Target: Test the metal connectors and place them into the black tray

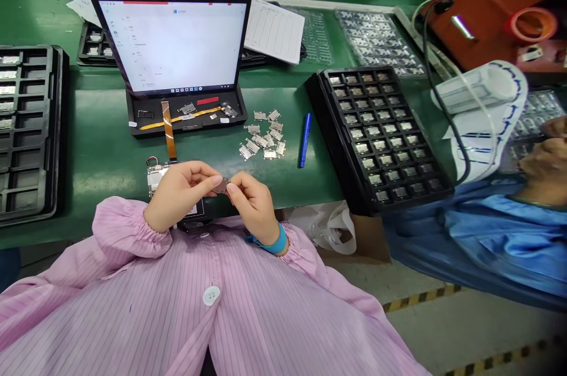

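A small flat metal-coloured module (221, 186) is pinched between my left hand (183, 187) and my right hand (254, 202), thumbs and fingertips at its two ends. Beneath my left hand lies a circuit board (156, 176), partly hidden by the hand and wrist. An orange-brown ribbon cable (168, 131) runs from that board up toward the screen (177, 48). Beyond my right hand, several silvery modules (266, 139) are heaped loosely on the green table. A blue pen (305, 140) lies to the right of the heap.
A black tray (341, 146) full of modules stands at right; another tray (55, 128) stands at left. Below the screen, a shallow black tray (150, 128) holds small parts. Papers (277, 30) lie behind. At far right are a co-worker's hand (547, 157) and an orange machine (469, 16).
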### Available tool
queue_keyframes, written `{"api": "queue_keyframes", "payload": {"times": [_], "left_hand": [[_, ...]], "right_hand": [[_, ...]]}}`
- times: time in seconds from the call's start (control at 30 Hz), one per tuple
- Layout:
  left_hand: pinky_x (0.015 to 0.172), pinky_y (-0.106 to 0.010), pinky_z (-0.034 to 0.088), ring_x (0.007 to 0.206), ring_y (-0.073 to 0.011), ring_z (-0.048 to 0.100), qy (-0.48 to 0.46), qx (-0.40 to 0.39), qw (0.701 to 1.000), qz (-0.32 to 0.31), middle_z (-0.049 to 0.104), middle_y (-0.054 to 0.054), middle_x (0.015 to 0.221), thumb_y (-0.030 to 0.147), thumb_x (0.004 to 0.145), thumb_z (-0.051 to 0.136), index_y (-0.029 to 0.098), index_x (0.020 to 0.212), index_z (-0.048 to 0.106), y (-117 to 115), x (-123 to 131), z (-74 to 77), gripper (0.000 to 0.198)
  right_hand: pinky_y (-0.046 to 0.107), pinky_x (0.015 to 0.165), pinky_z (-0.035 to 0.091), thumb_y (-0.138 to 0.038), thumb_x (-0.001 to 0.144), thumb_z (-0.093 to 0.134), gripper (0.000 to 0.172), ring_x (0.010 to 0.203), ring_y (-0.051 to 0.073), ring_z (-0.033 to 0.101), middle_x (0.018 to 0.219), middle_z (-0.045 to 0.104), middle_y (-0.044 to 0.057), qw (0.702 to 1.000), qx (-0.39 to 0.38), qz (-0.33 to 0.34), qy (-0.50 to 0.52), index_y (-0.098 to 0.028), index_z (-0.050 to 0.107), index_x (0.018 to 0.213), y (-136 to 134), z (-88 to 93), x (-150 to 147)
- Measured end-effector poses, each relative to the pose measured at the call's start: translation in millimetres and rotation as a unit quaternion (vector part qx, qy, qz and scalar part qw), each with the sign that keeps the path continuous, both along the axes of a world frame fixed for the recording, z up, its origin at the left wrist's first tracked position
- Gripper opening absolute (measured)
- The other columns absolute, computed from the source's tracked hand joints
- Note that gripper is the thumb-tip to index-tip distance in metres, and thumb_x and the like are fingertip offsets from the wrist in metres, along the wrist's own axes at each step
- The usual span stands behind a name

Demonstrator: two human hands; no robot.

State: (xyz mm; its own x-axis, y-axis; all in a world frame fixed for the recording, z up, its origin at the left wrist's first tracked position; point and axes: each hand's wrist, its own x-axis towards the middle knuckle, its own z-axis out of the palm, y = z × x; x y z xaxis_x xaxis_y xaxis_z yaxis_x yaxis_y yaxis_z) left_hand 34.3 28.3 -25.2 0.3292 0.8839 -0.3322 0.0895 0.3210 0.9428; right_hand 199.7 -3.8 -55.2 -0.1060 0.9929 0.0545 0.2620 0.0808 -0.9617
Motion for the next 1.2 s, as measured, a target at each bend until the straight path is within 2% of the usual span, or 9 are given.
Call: {"api": "queue_keyframes", "payload": {"times": [0.13,0.33,0.43,0.53,0.6,0.7,0.8,1.03,1.2], "left_hand": [[0.064,-0.025,0.055,0.068,-0.0148,0.067,-0.005,-0.002,1.000,0.001,0.070,-0.004,0.073,0.040,0.078,0.072,0.014,0.081,0.068,-1.7,0.1,-0.9,0.026],[0.064,-0.026,0.054,0.067,-0.0150,0.067,0.010,0.031,0.996,0.088,0.073,-0.005,0.077,0.044,0.078,0.072,0.015,0.086,0.068,6.6,-18.0,0.1,0.031],[0.069,-0.028,0.054,0.076,-0.0175,0.070,0.025,0.034,0.997,0.062,0.074,-0.006,0.084,0.042,0.081,0.071,0.016,0.090,0.068,7.1,-20.3,-1.6,0.028],[0.079,-0.033,0.052,0.086,-0.0197,0.070,0.113,0.118,0.986,0.019,0.075,-0.005,0.090,0.033,0.085,0.067,0.018,0.092,0.066,4.8,-10.7,-9.5,0.017],[0.083,-0.037,0.050,0.091,-0.0215,0.069,0.210,0.237,0.948,-0.045,0.075,-0.005,0.094,0.025,0.088,0.062,0.019,0.092,0.067,3.9,-0.7,-17.7,0.009],[0.088,-0.043,0.045,0.106,-0.0256,0.065,0.302,0.411,0.848,-0.141,0.074,-0.006,0.105,0.013,0.092,0.052,0.020,0.091,0.070,4.6,11.9,-30.4,0.020],[0.090,-0.045,0.043,0.115,-0.0274,0.060,0.333,0.499,0.782,-0.166,0.071,-0.007,0.115,0.007,0.092,0.048,0.020,0.095,0.072,5.2,14.9,-40.0,0.027],[0.086,-0.044,0.043,0.110,-0.0295,0.060,0.390,0.557,0.711,-0.180,0.069,-0.011,0.117,0.005,0.090,0.048,0.014,0.106,0.068,-1.0,8.0,-48.0,0.028],[0.079,-0.041,0.044,0.097,-0.0268,0.063,0.400,0.582,0.684,-0.182,0.071,-0.014,0.108,0.008,0.094,0.044,0.009,0.112,0.065,-12.0,3.1,-44.5,0.028]], "right_hand": [[0.026,0.050,0.030,-0.030,0.083,0.053,0.022,0.052,0.011,0.037,0.057,0.042,-0.004,0.999,-0.012,-0.043,0.015,-0.022,0.047,0.063,-1.5,-2.3,-1.7],[0.027,0.050,0.035,-0.029,0.083,0.052,0.023,0.049,0.012,0.043,0.053,0.049,-0.003,0.983,0.001,-0.173,0.061,-0.023,0.047,0.062,2.7,-6.8,18.4],[0.028,0.055,0.039,-0.028,0.084,0.054,0.019,0.053,0.013,0.048,0.059,0.057,-0.002,0.983,0.000,-0.173,0.063,-0.023,0.052,0.066,9.4,-7.3,27.0],[0.028,0.057,0.041,-0.026,0.084,0.055,0.015,0.055,0.013,0.051,0.061,0.060,-0.002,0.982,-0.013,-0.179,0.052,-0.022,0.054,0.069,18.1,-4.9,30.5],[0.028,0.057,0.041,-0.027,0.084,0.055,0.016,0.055,0.013,0.052,0.061,0.060,-0.002,0.983,-0.020,-0.178,0.040,-0.022,0.054,0.069,24.7,-1.1,32.5],[0.027,0.056,0.041,-0.028,0.084,0.056,0.017,0.054,0.012,0.052,0.061,0.061,-0.002,0.986,-0.019,-0.163,0.014,-0.021,0.055,0.069,35.4,5.4,37.5],[0.027,0.055,0.040,-0.028,0.083,0.056,0.017,0.052,0.012,0.052,0.059,0.061,-0.002,0.990,-0.040,-0.133,-0.034,-0.021,0.055,0.067,46.8,6.9,42.7],[0.028,0.060,0.041,-0.027,0.084,0.054,0.018,0.055,0.014,0.057,0.056,0.061,-0.001,0.987,-0.074,-0.036,-0.137,-0.020,0.055,0.068,76.9,-6.6,33.4],[0.032,0.068,0.046,-0.031,0.088,0.056,0.014,0.067,0.017,0.062,0.074,0.068,0.002,0.983,0.004,-0.106,-0.153,-0.019,0.063,0.087,73.0,-6.0,33.3]]}}
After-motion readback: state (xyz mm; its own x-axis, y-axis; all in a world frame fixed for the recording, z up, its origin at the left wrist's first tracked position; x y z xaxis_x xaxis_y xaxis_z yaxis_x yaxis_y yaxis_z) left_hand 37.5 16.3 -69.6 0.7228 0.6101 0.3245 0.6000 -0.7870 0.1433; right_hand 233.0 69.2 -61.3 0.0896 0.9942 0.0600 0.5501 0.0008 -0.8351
